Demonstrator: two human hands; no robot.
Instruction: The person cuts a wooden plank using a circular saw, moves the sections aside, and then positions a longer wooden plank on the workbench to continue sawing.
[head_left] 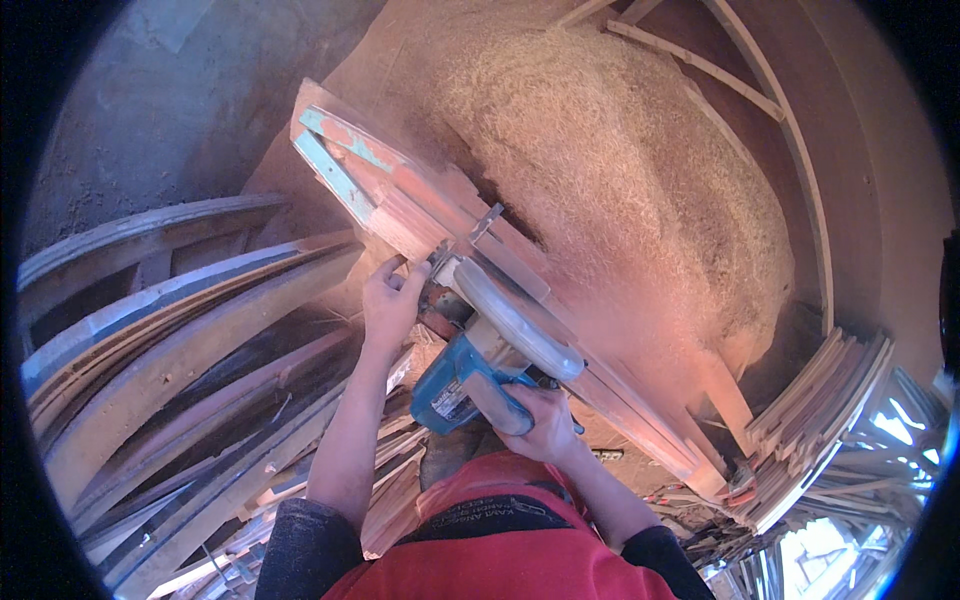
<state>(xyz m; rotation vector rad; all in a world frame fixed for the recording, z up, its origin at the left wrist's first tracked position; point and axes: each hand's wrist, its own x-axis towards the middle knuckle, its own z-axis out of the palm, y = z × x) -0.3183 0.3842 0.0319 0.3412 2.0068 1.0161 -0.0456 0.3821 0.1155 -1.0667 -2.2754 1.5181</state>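
Note:
A blue circular saw (445, 385) with a pale rounded blade guard (510, 318) rests on a long, dust-covered wooden board (630, 415). The board runs slantwise from far left to near right. My right hand (545, 425) is wrapped round the saw's rear handle. At the front of the saw, my left hand (390, 300) has its thumb and fingers pinched together beside a metal part (442, 252). What lies between those fingertips is too small to make out. Beyond them, the board's far end carries strips with worn turquoise paint (335, 175).
A large heap of sawdust (600, 150) lies beyond the board. Long planks and frames (180, 370) are piled at left. Thin strips (820, 400) are stacked at right, with scrap wood (860, 490) behind them. A wooden frame (790, 130) leans at the far right wall.

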